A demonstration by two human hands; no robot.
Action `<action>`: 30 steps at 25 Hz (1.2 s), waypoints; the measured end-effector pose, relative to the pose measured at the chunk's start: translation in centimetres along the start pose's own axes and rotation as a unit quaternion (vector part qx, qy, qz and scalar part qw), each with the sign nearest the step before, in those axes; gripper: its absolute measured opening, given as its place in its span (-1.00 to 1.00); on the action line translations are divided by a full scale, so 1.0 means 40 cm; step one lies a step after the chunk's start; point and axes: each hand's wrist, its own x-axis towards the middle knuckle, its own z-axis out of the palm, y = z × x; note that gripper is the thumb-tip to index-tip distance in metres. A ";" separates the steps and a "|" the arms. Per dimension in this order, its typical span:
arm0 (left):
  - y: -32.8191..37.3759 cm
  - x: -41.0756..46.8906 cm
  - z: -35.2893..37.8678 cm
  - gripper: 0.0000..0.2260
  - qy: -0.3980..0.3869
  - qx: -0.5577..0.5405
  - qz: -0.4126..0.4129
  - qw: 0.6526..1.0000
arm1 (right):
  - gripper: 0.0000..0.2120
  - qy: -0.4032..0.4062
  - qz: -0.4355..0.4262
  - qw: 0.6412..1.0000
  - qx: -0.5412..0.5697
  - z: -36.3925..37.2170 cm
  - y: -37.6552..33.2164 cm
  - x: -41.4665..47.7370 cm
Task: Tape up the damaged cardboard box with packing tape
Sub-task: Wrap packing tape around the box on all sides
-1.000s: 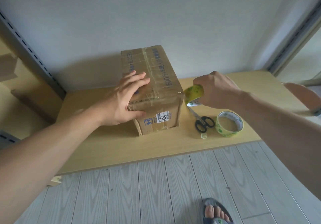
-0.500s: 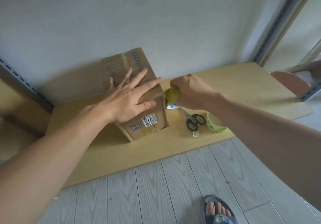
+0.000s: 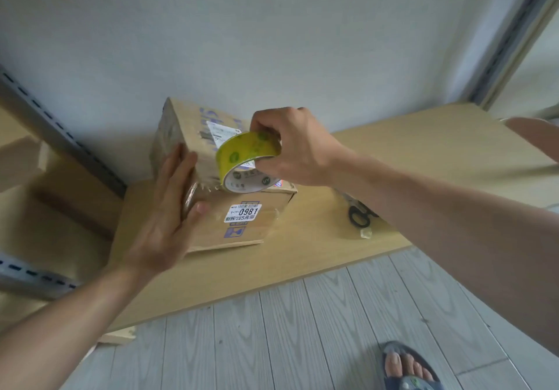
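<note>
Right grip (image 3: 298, 147) clamps the tape roll (image 3: 245, 153) over the cardboard box (image 3: 260, 232); left grip (image 3: 165, 223) presses, fingers straight, against its side.

L hand (image 3: 169, 208) flat, fingers straight, pressed vs box (image 3: 242, 232) side. R hand (image 3: 298, 147) grips tape roll (image 3: 245, 150) (thumb under, fingers over top). Both forearms reach fwd.

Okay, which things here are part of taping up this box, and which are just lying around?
Job: cardboard box; tape roll, gripped by the right hand; left hand, flat against the box; scissors, untouched, probably for cutting tape.
Lying about: small clear scrap beside the scissors on the table.
</note>
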 end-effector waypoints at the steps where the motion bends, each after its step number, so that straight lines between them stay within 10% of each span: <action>1: -0.007 -0.030 0.001 -0.30 0.022 0.004 0.002 1.000 | -0.76 -0.004 -0.015 1.000 0.004 0.019 -0.018 0.008; 10: -0.077 -0.082 -0.026 -0.08 -0.021 0.156 -0.009 0.988 | -0.68 -0.096 -0.078 0.992 -0.004 0.220 -0.110 0.023; 17: -0.056 -0.053 -0.035 -0.40 -0.006 0.035 0.061 0.998 | -0.75 -0.125 -0.037 0.991 0.027 0.198 -0.086 0.043; 30: -0.125 -0.061 -0.005 -0.23 -0.061 0.040 -0.002 0.997 | -0.63 -0.115 0.052 0.939 -0.321 -0.052 0.118 -0.044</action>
